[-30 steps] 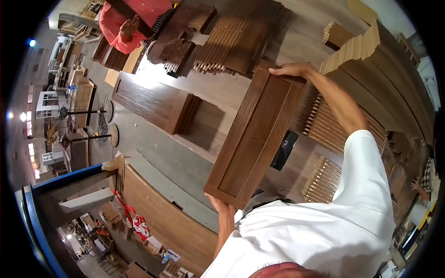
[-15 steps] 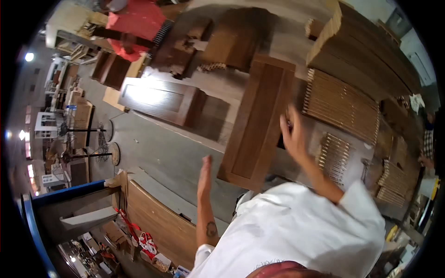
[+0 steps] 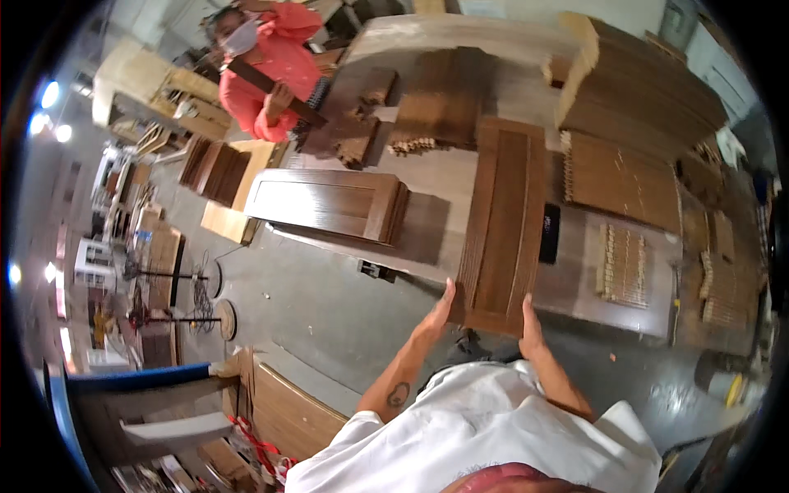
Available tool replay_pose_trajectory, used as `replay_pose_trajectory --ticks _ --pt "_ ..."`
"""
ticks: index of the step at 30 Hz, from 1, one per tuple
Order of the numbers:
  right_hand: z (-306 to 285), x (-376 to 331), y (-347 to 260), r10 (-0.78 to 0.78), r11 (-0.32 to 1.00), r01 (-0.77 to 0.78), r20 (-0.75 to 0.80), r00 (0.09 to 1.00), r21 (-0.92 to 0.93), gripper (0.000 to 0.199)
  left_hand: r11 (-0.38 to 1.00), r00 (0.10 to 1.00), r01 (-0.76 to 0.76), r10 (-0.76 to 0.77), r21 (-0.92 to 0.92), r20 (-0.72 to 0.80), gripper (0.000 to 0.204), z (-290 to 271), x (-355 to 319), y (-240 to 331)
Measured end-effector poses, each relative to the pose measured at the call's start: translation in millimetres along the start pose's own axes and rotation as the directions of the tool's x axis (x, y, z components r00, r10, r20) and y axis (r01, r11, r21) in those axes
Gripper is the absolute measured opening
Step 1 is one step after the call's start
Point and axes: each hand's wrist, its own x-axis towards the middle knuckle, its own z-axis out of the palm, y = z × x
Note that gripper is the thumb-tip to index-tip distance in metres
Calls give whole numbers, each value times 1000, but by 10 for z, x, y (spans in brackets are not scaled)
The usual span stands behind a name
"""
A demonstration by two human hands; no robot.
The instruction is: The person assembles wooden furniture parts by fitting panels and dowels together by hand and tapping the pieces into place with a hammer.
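A long brown framed wooden door panel (image 3: 503, 226) is seen lying flat on the worktable (image 3: 633, 304), its near short end overhanging the table's front edge. The left hand (image 3: 436, 316) is laid open against the panel's near left corner, fingers extended, not closed around it; the right hand (image 3: 528, 327) is pressed at the near right corner, fingers together along the edge; whether either truly clamps the wood cannot be told. A black flat device (image 3: 549, 233) lies just beside the panel's right long edge. Slatted wooden pieces (image 3: 623, 264) lie further right of the panel, well apart from it. Left of the panel, a second, wider door panel (image 3: 329, 204) rests across the table's left edge. Bare grey floor (image 3: 320, 316) is seen left of the panel's near end. Beyond the panel's far end, stacked wood parts (image 3: 427, 107) are piled; far to its left, a person in a red top (image 3: 275, 70) holds a dark strip.
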Motion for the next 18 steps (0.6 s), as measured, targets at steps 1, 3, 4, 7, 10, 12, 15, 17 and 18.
replay_pose_trajectory --ticks 1,3,4,7,10,12,15,17,18 --pt "71 9 -13 -1 1000 1 -38 999 18 87 996 995 -87 85 37 44 98 -122 120 -128" --pt "67 101 14 -31 999 32 -25 999 21 88 993 990 -114 112 17 85 97 -165 182 -51" --pt "-95 313 215 -94 994 97 62 994 -57 88 987 989 -135 139 -85 49 92 -309 311 -176" --pt "315 -61 -329 -84 986 90 46 995 -143 87 968 968 -249 247 -39 -30 77 -215 68 4" --pt "192 -13 -269 -111 983 130 142 984 -131 92 927 942 -315 332 -205 53 70 -225 170 -66" --pt "-41 161 -91 -163 978 176 115 980 -114 96 951 981 -153 179 -269 75 70 -183 215 6" --pt "-371 3 -168 -175 890 130 -64 982 -437 86 932 926 -288 330 222 -184 64 -283 189 66" --pt "-765 -340 -557 -304 814 188 -126 944 -550 72 804 765 -432 567 410 -306 61 201 -56 305" --pt "-1075 -495 -689 -408 778 258 -148 901 -573 64 626 524 -509 770 591 -364 57 518 -166 380"
